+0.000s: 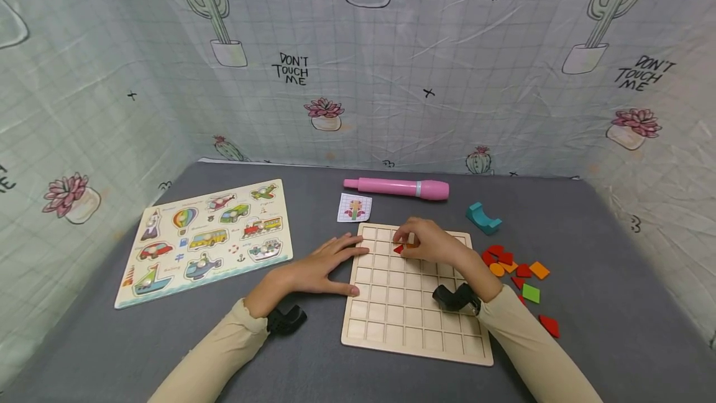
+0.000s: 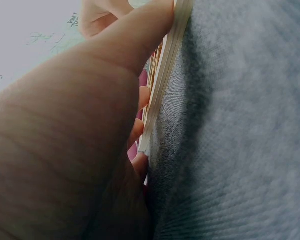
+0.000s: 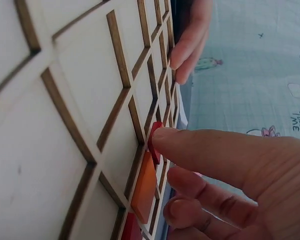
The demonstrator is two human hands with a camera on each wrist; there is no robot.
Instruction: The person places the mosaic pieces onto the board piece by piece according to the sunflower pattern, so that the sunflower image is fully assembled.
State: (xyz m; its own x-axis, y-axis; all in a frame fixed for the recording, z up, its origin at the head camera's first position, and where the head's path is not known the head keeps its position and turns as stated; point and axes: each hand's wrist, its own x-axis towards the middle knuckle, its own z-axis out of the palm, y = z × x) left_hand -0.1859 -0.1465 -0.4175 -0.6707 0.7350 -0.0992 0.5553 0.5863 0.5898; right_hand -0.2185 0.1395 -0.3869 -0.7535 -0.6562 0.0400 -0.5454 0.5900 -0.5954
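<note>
A wooden grid board [image 1: 386,316] lies flat on the grey table. My left hand [image 1: 321,266] rests along its left edge with fingers spread; in the left wrist view, the thumb [image 2: 157,20] and fingertips touch the board's side [image 2: 162,85]. Over the board's upper part, my right hand [image 1: 427,241] pinches a small red tile [image 1: 398,249] with bent fingers. In the right wrist view, the thumb lies against that red tile [image 3: 154,142] at the grid. Next to it an orange tile [image 3: 144,190] sits in the grid, with another red tile [image 3: 131,229] partly cut off below.
Loose red, orange and green tiles [image 1: 531,293] lie right of the board. Behind it are a pattern card [image 1: 355,208], a pink microphone-shaped toy [image 1: 397,188] and a teal curved block [image 1: 483,219]. A vehicle picture puzzle [image 1: 204,244] lies at left. Printed cloth [image 1: 380,73] hangs around the table.
</note>
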